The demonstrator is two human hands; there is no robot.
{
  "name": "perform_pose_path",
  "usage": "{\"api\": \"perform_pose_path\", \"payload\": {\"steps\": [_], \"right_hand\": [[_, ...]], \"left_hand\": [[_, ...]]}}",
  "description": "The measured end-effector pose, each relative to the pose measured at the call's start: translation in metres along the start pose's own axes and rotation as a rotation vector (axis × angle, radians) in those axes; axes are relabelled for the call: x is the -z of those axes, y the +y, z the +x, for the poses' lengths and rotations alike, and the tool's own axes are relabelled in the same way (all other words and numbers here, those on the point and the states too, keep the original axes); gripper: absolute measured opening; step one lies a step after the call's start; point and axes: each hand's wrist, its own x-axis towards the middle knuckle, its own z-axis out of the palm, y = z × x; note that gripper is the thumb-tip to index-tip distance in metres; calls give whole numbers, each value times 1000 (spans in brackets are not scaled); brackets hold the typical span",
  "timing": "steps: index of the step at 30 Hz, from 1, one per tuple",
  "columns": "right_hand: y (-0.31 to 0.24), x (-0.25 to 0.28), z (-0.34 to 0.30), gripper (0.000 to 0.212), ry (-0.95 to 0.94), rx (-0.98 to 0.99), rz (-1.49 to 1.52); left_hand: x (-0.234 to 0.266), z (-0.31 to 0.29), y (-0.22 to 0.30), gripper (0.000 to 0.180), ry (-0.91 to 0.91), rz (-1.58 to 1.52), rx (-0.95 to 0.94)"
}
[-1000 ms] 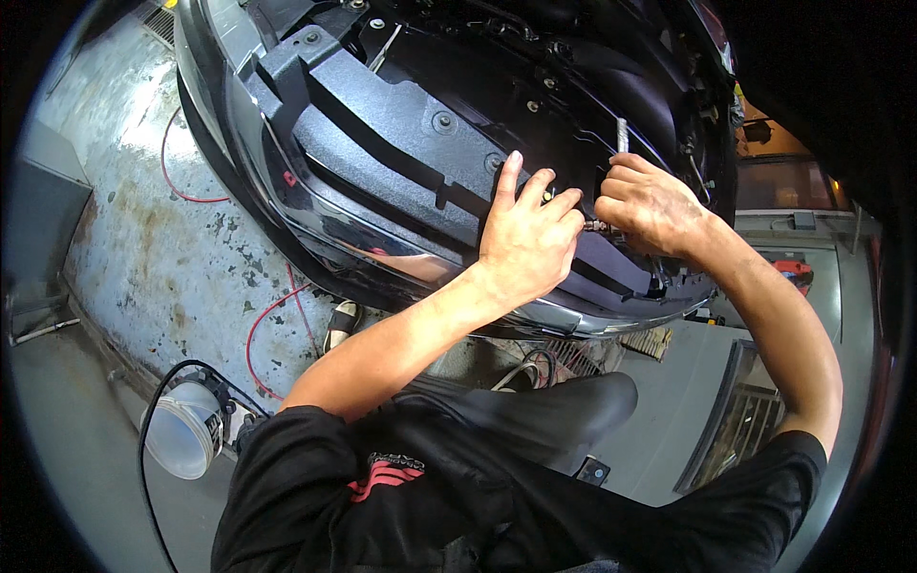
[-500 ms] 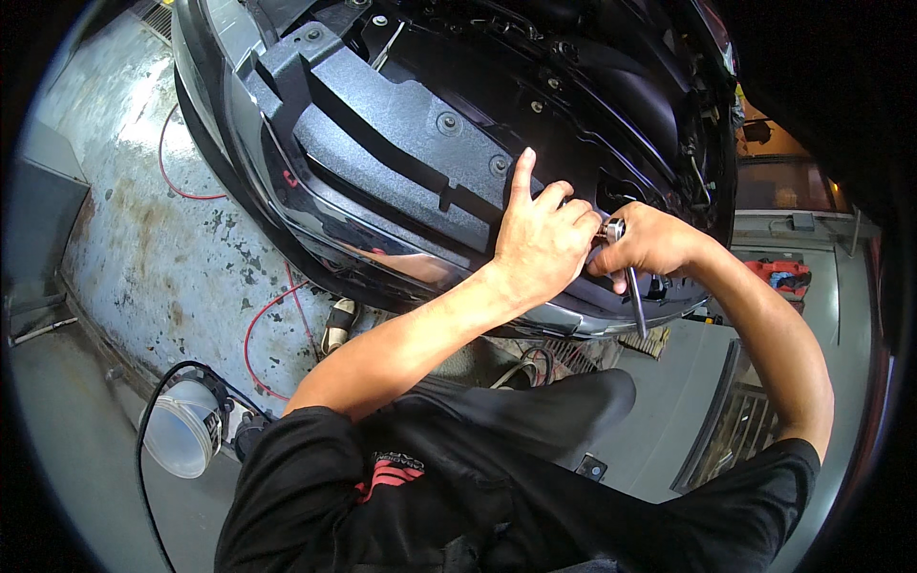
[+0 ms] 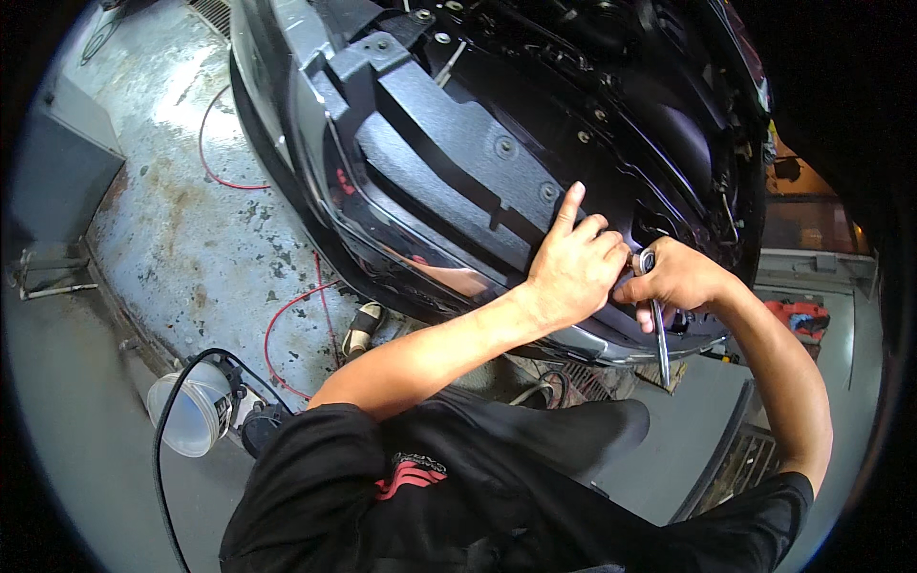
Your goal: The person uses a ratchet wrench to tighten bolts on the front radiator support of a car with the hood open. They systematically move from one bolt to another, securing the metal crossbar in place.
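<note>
The front end of a dark car lies before me with its hood area exposed. My right hand [image 3: 676, 275] is closed around a metal ratchet wrench [image 3: 661, 346], whose handle points down toward me and whose round head sits between my hands. My left hand [image 3: 578, 267] lies over the front edge of the black plastic cover [image 3: 458, 129]. One of its fingers is stretched out on the cover; the others curl at the socket end of the ratchet wrench. The fastener under the socket is hidden by my fingers.
A red air hose [image 3: 270, 349] loops over the worn, paint-chipped floor at left. Beside it stand a white bucket [image 3: 191, 425] and a black cable [image 3: 160, 477]. Someone's shoe [image 3: 363, 327] shows beside the bumper [image 3: 411, 272]. A red object [image 3: 798, 318] lies at right.
The whole scene has shifted right and down in the picture as the view moved. Both hands keep their places at the ratchet wrench, whose handle is at nearly the same angle.
</note>
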Motion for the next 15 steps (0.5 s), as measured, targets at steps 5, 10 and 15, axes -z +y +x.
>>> {"api": "perform_pose_path", "payload": {"steps": [5, 10, 15], "right_hand": [[3, 7, 5, 14, 74, 208, -624], [6, 11, 6, 14, 583, 729, -1520], [-9, 17, 8, 30, 115, 26, -706]], "left_hand": [[-2, -1, 3, 25, 4, -20, -23], [3, 7, 3, 18, -51, 47, 1], [9, 8, 1, 25, -145, 35, -6]]}}
